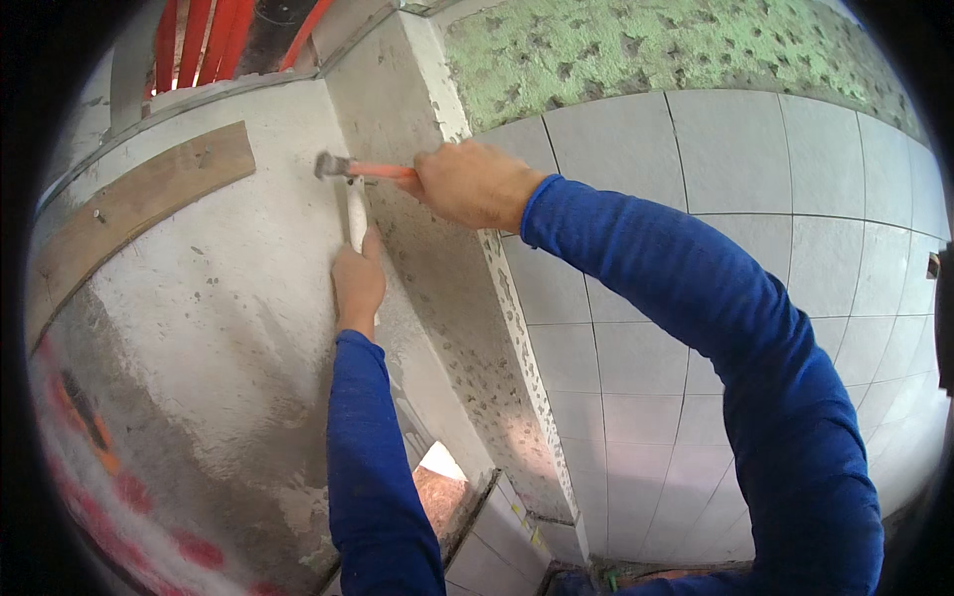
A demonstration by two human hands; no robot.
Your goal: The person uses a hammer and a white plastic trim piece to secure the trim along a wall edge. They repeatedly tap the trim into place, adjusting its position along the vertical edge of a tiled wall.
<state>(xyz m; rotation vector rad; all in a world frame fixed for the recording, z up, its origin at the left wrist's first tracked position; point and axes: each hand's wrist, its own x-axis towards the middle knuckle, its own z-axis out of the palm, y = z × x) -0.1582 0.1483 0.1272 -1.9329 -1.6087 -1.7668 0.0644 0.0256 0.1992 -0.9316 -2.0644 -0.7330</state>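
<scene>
My right hand is closed around the orange handle of a hammer. The grey hammer head points left, close to the upper end of a white tube-like piece. My left hand grips that white piece from below, holding it roughly upright against the pale plastered wall, beside the inner corner. A small dark spot shows at the top of the white piece; whether it is a nail I cannot tell. My left fingers hide the lower part of it.
A curved-looking wooden board with nails is fixed on the wall at left. To the right, a pitted concrete column edge meets grey wall tiles, with a rough green strip above. Red bars stand at upper left.
</scene>
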